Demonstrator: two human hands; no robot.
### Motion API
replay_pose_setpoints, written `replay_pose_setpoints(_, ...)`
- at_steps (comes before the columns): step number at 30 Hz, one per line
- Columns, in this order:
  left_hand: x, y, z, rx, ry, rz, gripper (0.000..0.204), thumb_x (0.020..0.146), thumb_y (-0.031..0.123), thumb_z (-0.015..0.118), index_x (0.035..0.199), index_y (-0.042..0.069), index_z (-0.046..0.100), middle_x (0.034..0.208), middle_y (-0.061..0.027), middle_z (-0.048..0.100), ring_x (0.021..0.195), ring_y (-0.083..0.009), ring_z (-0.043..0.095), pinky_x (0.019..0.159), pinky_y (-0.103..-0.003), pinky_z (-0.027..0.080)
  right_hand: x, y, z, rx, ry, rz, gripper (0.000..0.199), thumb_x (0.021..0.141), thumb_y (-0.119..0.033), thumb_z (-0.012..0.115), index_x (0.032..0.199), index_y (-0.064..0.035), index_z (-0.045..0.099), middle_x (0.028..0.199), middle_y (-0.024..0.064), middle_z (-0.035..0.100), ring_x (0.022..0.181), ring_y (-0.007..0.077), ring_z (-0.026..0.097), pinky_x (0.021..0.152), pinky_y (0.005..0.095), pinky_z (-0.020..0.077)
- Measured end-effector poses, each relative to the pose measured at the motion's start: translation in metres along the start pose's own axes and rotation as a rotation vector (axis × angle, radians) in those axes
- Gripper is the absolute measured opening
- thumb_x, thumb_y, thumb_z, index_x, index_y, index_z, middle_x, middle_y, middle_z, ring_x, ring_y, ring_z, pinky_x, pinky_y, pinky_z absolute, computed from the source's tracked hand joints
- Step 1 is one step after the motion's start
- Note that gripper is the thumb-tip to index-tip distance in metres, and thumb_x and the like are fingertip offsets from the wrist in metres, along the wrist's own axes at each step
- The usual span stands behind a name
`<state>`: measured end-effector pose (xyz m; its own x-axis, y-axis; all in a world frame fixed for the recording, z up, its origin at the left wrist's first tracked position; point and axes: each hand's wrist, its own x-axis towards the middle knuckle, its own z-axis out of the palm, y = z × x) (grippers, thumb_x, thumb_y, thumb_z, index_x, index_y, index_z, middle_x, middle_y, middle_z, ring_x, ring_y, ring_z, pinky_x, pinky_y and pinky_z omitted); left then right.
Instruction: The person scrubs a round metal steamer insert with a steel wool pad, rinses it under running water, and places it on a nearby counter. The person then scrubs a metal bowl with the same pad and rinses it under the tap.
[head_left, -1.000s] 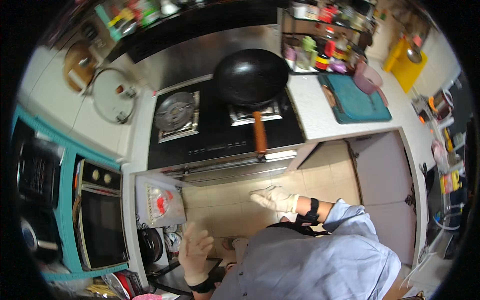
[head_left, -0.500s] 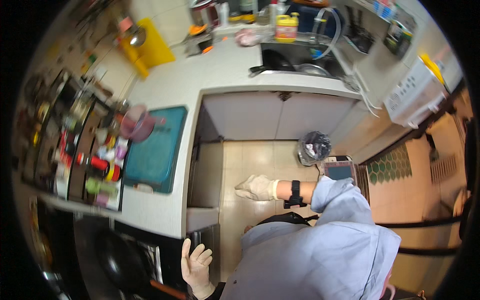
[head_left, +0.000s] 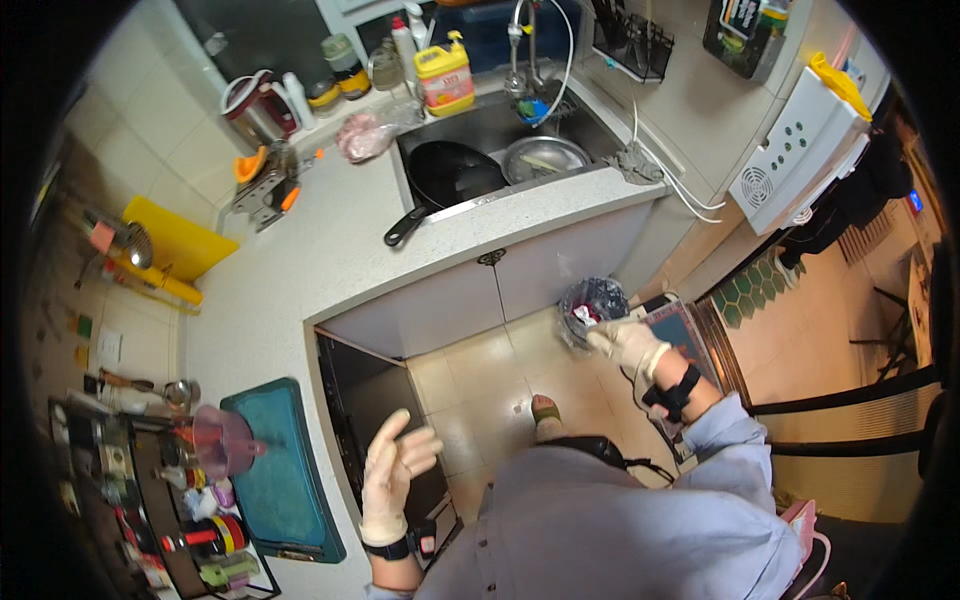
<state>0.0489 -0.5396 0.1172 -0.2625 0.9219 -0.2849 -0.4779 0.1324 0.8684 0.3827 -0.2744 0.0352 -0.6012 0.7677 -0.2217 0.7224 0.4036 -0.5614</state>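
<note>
My left hand (head_left: 393,475), in a pale rubber glove with a black band at the wrist, is raised beside the counter's inner edge. Its fingers are apart and it holds nothing. On the right, my gloved right hand (head_left: 634,348) hangs in the air, overlapping the near rim of the trash bin (head_left: 592,300) in the view. Its fingers are drawn together, slightly blurred, and no object shows in them. The bin has a dark liner with crumpled waste inside. Nearest to my left hand on the counter is a teal cutting board (head_left: 285,470) with a pink plastic strainer (head_left: 225,440) beside it.
A black pan (head_left: 455,175) and a metal bowl (head_left: 545,158) sit in the sink (head_left: 600,125). A yellow jug (head_left: 443,78) stands behind it. Condiments crowd a rack (head_left: 150,500) at left. A chair (head_left: 850,445) stands at right, near a floor scale (head_left: 685,335).
My view has turned right toward the sink and bin. My right hand has moved right, to beside the bin. My left hand stays raised with its fingers apart.
</note>
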Motion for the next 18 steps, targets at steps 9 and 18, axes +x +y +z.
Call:
replay_pose_setpoints(9,0.201,0.072,0.022,0.235,0.032,0.064,0.044,0.095,0.015,0.056,0.136,0.002,0.046,0.118,-0.0101,0.064,0.111,-0.0165,0.059,0.096,-0.03,0.046,0.164,0.044,-0.12,-0.1,-0.07,0.103,0.044,0.092,-0.044,0.053,0.088,-0.003,0.068,0.077,0.0183,0.067,0.072,0.0309,0.065,0.07,0.0404,0.0494)
replay_pose_setpoints(18,0.366,0.129,-0.013,0.332,-0.014,-0.034,0.038,0.097,0.013,0.052,0.135,0.006,0.049,0.123,-0.0094,0.061,0.118,-0.0181,0.055,0.101,-0.032,0.042,0.328,0.047,-0.205,-0.059,-0.151,0.418,0.048,0.091,-0.045,0.055,0.103,-0.0011,0.068,0.085,0.0139,0.071,0.074,0.0227,0.068,0.075,0.0352,0.0511)
